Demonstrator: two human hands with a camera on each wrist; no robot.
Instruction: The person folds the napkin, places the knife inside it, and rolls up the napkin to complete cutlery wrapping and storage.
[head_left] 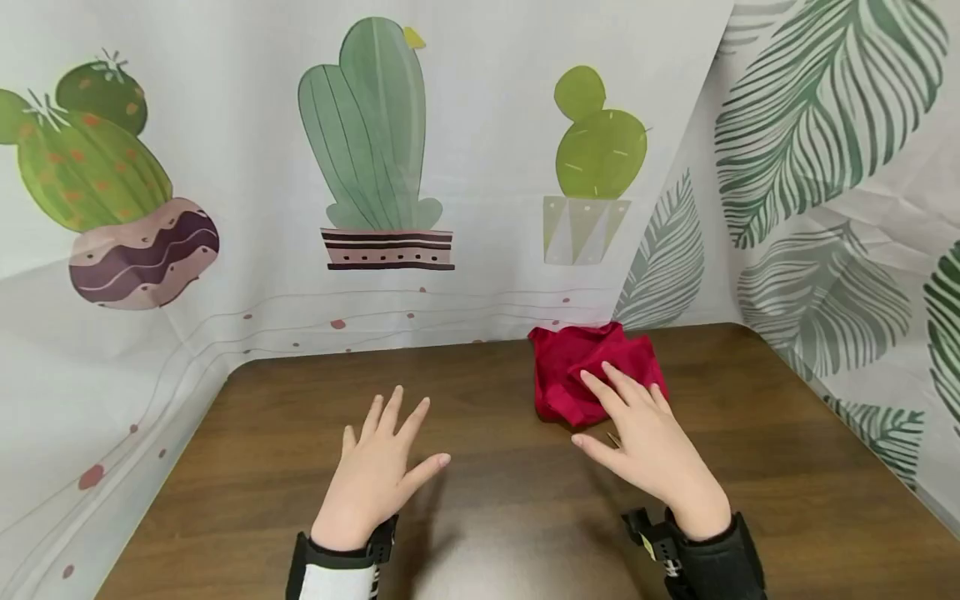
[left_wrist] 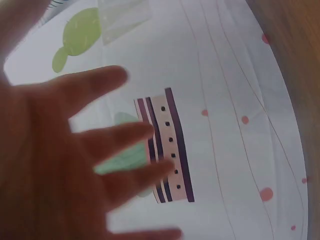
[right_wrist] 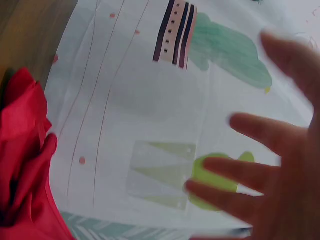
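A crumpled red cloth (head_left: 562, 379) lies at the back right of the brown wooden table (head_left: 480, 500). My right hand (head_left: 648, 437) hovers in front of it with fingers spread, overlapping the cloth's near right part in the head view. Between its thumb and forefinger a small thin brownish thing (head_left: 613, 439) peeks out, mostly hidden by the hand. To the left, my left hand (head_left: 375, 471) is held over the table, fingers apart and nothing in it. Folds of the red cloth (right_wrist: 25, 160) fill the left edge of the right wrist view, away from the right fingers (right_wrist: 255, 127).
Behind the table hangs a white curtain (head_left: 495, 167) printed with cacti in pots. Another sheet with green leaves (head_left: 825, 108) covers the right side. Dark straps (head_left: 705, 554) circle both wrists. The table's back edge meets the curtain.
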